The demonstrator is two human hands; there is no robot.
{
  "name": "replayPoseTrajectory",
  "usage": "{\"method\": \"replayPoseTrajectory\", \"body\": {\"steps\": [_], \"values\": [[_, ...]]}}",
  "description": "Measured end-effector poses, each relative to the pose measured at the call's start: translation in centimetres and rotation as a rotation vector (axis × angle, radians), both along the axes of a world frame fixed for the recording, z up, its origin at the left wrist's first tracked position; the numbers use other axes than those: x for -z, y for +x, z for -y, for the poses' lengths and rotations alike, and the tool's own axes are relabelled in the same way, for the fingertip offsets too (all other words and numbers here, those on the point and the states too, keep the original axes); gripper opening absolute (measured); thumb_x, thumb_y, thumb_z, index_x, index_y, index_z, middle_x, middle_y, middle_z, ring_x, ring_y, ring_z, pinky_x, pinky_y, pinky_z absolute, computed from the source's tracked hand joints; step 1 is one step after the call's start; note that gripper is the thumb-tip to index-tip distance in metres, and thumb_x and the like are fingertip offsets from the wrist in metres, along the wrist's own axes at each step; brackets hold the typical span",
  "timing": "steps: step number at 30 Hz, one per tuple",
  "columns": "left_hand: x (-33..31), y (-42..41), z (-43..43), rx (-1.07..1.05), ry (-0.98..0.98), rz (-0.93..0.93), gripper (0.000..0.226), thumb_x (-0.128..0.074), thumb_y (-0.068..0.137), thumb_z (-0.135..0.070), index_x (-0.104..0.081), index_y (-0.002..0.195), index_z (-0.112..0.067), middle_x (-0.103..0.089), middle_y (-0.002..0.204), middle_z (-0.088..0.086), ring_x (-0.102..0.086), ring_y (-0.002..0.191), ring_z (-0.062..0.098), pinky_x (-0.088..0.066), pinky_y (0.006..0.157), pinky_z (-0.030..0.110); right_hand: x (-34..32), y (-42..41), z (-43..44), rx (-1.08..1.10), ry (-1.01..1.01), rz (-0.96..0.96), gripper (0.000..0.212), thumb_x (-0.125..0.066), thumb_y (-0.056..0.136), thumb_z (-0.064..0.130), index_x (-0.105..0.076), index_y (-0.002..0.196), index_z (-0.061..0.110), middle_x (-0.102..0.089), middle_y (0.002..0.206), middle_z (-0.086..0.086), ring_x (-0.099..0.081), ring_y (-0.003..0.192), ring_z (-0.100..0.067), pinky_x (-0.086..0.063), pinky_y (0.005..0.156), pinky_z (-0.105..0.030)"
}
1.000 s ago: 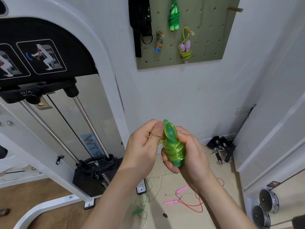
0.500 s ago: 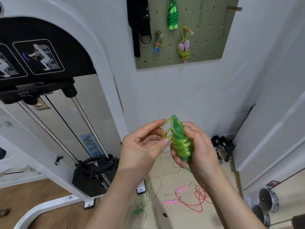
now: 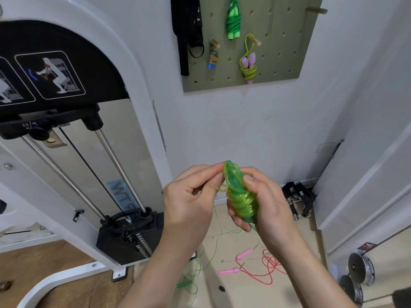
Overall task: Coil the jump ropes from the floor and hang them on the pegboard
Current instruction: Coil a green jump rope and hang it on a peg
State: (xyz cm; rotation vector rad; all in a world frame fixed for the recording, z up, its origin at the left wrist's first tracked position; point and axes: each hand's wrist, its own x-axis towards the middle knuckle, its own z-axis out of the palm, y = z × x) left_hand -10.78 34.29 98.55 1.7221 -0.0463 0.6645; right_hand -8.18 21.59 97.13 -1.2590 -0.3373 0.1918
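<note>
White wall, tiled floor point(image 3: 224, 221) at bottom centre. Pegboard point(image 3: 278, 45) on the wall, top centre of the frame. On it, left to right: black strap point(image 3: 188, 34), small bundle point(image 3: 212, 57) with a blue end, dark green rope point(image 3: 233, 21) coiled and hung high, yellow rope point(image 3: 248, 67) with lilac handles hung from a wooden peg. Bare peg point(image 3: 315, 11) at the board's upper right. Cable machine point(image 3: 73, 134) fills the left of the frame, weight stack point(image 3: 131, 238) at its foot.

Centre of frame: both hands are raised in front of the wall and hold a clear green rope point(image 3: 241, 201) wound into a tight upright bundle.
- Right hand point(image 3: 266, 203) grips the bundle, fingers curled under and behind it, thumb pressed on the upper turns.
- Left hand point(image 3: 189, 203) pinches one loop at the top of the bundle between thumb and forefinger, other fingers curled.
- The hands are just beside each other, with the bundle between them.

A thin strand point(image 3: 222, 235) leaves the bundle's lower end and drops toward the floor, where loose green cord and a green handle point(image 3: 184, 284) lie below the left forearm. Pink rope point(image 3: 266, 266) lies uncoiled on the floor at lower centre-right, both handles at its left. Black gear point(image 3: 298, 198) at the foot of the wall, right of the hands; kind not clear. Weight plates point(image 3: 360, 268) at lower right.
</note>
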Motion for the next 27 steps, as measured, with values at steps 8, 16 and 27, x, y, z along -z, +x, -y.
{"method": "replayPoseTrajectory", "body": {"steps": [8, 16, 27], "values": [[-1.4, -0.4, -0.8, 0.233, -0.231, -0.158, 0.031, -0.055, 0.093, -0.005, -0.064, 0.113, -0.026, -0.074, 0.083, 0.002, -0.07, 0.08, 0.015, -0.057, 0.079, 0.029, -0.7, 0.6, 1.0, 0.16, -0.392, 0.279, 0.024, -0.05, 0.085, 0.043, -0.063, 0.091, 0.024, -0.057, 0.061, -0.009, -0.05, 0.048, -0.019, -0.039, 0.044, -0.027], [-1.9, -0.4, -1.2, 0.179, 0.158, -0.228, 0.01, -0.063, 0.089, -0.021, -0.055, 0.09, -0.025, -0.071, 0.076, -0.005, -0.066, 0.067, 0.01, -0.049, 0.064, 0.017, -0.6, 0.9, 1.3, 0.31, -0.821, 0.56, 0.015, -0.047, 0.089, 0.043, -0.056, 0.093, 0.031, -0.052, 0.055, 0.01, -0.047, 0.051, -0.011, -0.035, 0.048, -0.024], [0.5, 1.2, 0.0, 0.063, 0.789, -0.14, 0.05, -0.059, 0.083, -0.029, -0.024, 0.047, -0.028, -0.036, 0.066, -0.011, -0.04, 0.071, 0.012, -0.028, 0.061, 0.014, 2.5, 2.0, 1.4, 0.187, -1.046, 0.543, 0.037, -0.03, 0.088, 0.061, -0.045, 0.111, 0.036, -0.057, 0.072, 0.008, -0.055, 0.074, -0.023, -0.034, 0.056, -0.034]]}}
